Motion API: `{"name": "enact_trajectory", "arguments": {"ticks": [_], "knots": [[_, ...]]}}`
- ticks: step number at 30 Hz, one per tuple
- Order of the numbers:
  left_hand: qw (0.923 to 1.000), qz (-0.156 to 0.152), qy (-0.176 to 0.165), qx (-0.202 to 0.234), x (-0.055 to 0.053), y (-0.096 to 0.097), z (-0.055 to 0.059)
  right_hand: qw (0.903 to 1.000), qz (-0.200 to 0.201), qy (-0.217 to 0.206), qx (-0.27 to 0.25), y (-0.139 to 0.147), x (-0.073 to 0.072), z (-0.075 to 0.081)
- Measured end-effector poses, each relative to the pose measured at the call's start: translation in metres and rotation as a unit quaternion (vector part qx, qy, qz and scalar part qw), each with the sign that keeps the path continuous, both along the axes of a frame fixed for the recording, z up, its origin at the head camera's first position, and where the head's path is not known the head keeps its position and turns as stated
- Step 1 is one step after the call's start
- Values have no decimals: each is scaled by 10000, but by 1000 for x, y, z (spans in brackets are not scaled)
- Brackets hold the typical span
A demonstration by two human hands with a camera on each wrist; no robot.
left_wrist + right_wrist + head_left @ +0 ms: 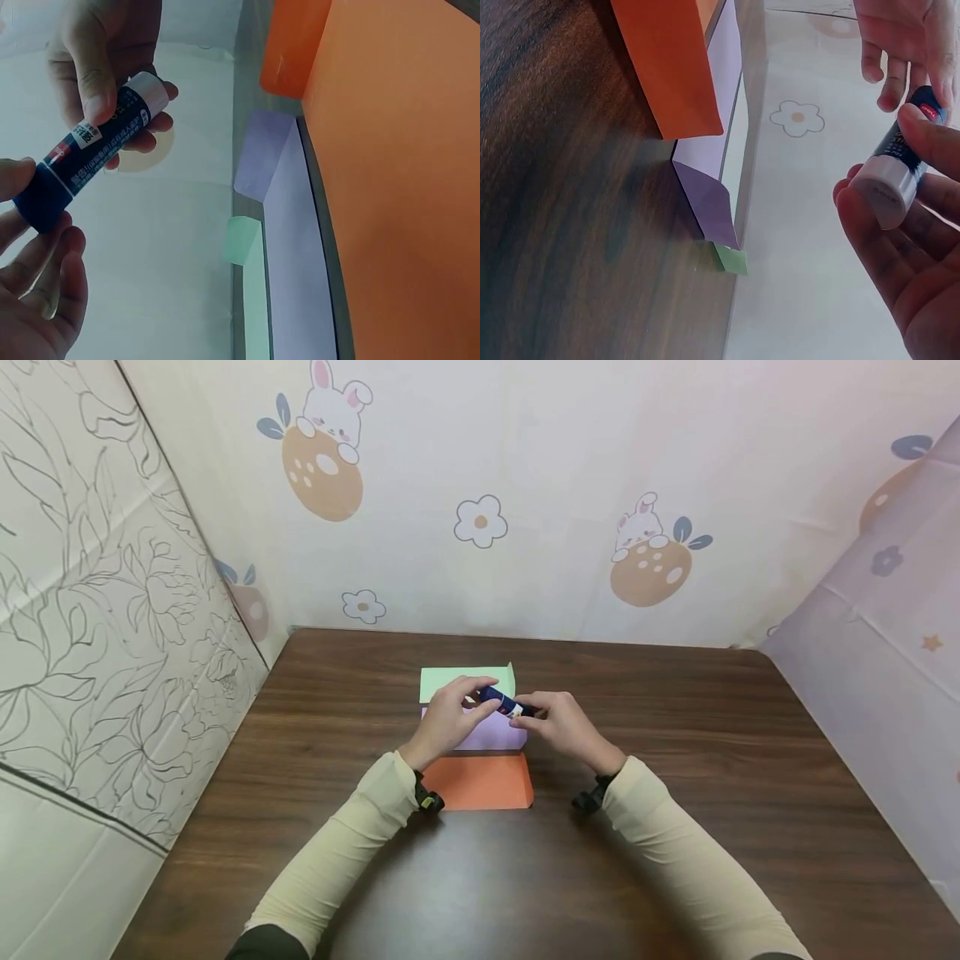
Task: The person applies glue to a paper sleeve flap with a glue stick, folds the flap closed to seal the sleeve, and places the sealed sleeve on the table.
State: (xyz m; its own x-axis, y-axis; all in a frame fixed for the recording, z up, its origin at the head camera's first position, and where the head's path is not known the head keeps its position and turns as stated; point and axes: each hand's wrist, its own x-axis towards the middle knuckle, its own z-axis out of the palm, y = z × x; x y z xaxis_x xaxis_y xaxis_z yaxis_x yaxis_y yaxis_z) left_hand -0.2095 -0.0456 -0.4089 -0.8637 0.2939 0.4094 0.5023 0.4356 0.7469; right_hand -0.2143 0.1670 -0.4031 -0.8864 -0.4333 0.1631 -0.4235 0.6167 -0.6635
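Note:
Both hands hold a dark blue glue stick (501, 702) over the coloured papers. My left hand (448, 717) pinches its blue cap end between thumb and fingers. At the other end, the thumb and fingers of my right hand (564, 723) grip the body near the white base (885, 187). Printed lettering and a small red label show on the barrel (97, 142) in the left wrist view. Beneath the hands lie a green paper (435, 683), a purple paper (495, 733) and an orange paper (483, 781), one below another, with end flaps bent up.
The papers lie on a dark wood-grain table (675, 718). A light wall covering (555, 435) with rabbit and flower prints rises behind it. To the left stands a white panel (97, 577) with line-drawn flowers.

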Motion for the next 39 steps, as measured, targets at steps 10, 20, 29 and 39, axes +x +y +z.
{"name": "enact_trajectory", "arguments": {"ticks": [10, 20, 29, 39], "knots": [[9999, -85, 40, -76, 0, -12, -3, 9993, 294, -211, 9, -10, -6, -4], [9996, 186, 41, -202, 1, -22, -1, 9987, 479, -11, 160, -21, -10, -4], [9984, 440, 28, -361, 4, -24, 0, 9983, 490, 296, 139, -25, -10, -7], [9985, 294, 56, -453, 1, -1, -4, 9978, 249, 609, 37, -2, 0, -9]]}}
